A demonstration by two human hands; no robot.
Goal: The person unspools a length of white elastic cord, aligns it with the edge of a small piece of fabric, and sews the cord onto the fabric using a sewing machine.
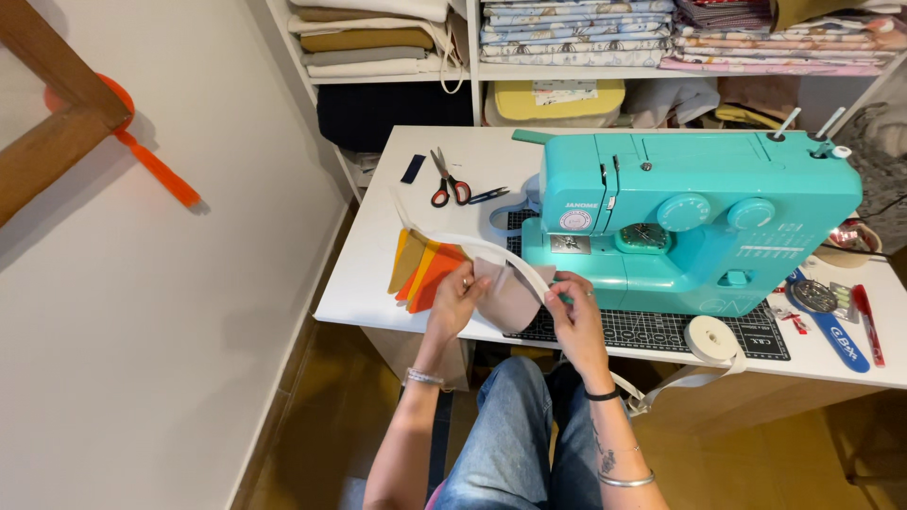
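**Two hands aligning tape on a fabric pennant in front of a sewing machine**

From the left, a fan of orange and mustard triangular fabric pennants lies on the white tabletop, joined by a cream fabric tape that arcs rightward. The left hand pinches the near edge of a dusty-pink fabric pennant, fingers closed on the cloth. The right hand is closed on the tape where it crosses the pennant's right corner, just before the turquoise plastic sewing machine. The pennant sits half over the table's front edge, on the black gridded cutting mat.

Likely faults: the tape could slide off the pennant's top edge if either pinch loosens; the weight of the hanging tail, running to the tape roll, could pull the strip askew.

Behind, red-handled scissors and small dark snips lie well apart from the hands. The machine body blocks the far side; rulers and tools crowd the right.
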